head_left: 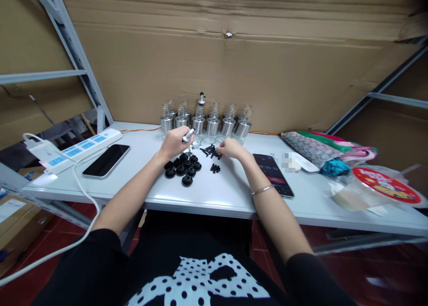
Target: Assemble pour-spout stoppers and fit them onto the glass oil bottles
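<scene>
White table point(207, 194) backed by cardboard wall point(234, 52), metal shelving point(76, 61) alongside.

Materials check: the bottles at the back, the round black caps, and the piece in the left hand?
Bottles: seemingly clear glass tops, see-through, with brushed-metal sleeves that show a dull sheen.
Black caps: likely rubber or plastic; matte, no glint.
Piece in the left hand: silvery with a bright highlight, probably metal; too small to be sure.
</scene>
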Motion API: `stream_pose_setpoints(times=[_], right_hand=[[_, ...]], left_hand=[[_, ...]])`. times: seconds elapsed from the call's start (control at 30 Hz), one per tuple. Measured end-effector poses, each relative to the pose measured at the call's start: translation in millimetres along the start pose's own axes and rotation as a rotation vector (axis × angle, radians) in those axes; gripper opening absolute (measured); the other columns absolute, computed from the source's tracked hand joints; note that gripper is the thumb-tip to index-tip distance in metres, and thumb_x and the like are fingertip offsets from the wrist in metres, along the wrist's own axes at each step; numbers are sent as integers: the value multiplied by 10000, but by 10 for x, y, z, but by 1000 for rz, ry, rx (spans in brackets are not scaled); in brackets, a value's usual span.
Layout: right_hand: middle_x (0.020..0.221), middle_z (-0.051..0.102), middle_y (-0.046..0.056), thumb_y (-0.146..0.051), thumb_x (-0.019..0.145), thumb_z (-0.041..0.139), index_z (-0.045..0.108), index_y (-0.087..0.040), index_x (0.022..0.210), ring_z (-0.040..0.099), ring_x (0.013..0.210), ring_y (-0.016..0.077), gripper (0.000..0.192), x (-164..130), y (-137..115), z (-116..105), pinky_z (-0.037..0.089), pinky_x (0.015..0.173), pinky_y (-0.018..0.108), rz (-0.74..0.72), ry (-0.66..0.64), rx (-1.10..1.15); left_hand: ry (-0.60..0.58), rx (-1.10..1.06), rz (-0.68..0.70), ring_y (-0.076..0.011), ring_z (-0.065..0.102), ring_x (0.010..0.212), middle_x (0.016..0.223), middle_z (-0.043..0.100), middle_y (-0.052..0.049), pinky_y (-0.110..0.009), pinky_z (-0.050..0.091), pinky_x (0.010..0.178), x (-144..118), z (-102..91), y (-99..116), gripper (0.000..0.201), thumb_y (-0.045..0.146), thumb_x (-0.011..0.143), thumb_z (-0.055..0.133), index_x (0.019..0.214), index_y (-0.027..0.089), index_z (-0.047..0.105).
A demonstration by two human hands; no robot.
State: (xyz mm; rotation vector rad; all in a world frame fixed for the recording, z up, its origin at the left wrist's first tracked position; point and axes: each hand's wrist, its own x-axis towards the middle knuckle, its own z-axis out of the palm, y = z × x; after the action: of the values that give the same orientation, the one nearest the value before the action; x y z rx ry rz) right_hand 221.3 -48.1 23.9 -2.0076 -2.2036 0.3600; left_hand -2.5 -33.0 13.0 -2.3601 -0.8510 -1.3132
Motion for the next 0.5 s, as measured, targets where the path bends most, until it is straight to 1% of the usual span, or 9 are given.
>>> stream_pose_setpoints(times=[0.1,0.2,0.3,0.4,0.5], right_hand=[[797,728,59,-249,801,571,731,-150,789,626,713,146,188,11,-77,60,400,635,200,-197,88,-12],[860,733,55,-171,800,556,735,-159,844,626,761,143,185,21,-123,143,390,678,198,-314,102,-1],[862,733,66,-151,810,540,738,-144,845,618,756,141,201,14,-127,183,386,686,194,-352,76,-5],[857,733,78,-151,816,534,736,-130,854,609,741,136,207,1,-118,178,387,684,189,-360,67,-24],[889,734,81,-147,819,525,736,-130,878,623,771,144,220,-5,-122,166,399,712,191,-368,49,-37]], left_hand=[[-1,0,1,-114,455,572,622,487,13,-230,341,555,0,0,6,173,221,819,512,667,190,436],[-2,8,0,-113,454,572,622,487,14,-229,340,554,-1,2,7,172,223,818,512,667,190,436],[1,11,1,-112,451,567,619,483,16,-229,337,549,-3,1,9,174,223,816,512,665,190,433],[-8,14,-6,-113,456,569,621,486,15,-229,339,549,-2,-4,12,170,223,814,513,667,191,433],[-15,11,-8,-114,450,565,617,481,15,-232,339,550,2,-10,14,174,219,812,513,662,192,429]])
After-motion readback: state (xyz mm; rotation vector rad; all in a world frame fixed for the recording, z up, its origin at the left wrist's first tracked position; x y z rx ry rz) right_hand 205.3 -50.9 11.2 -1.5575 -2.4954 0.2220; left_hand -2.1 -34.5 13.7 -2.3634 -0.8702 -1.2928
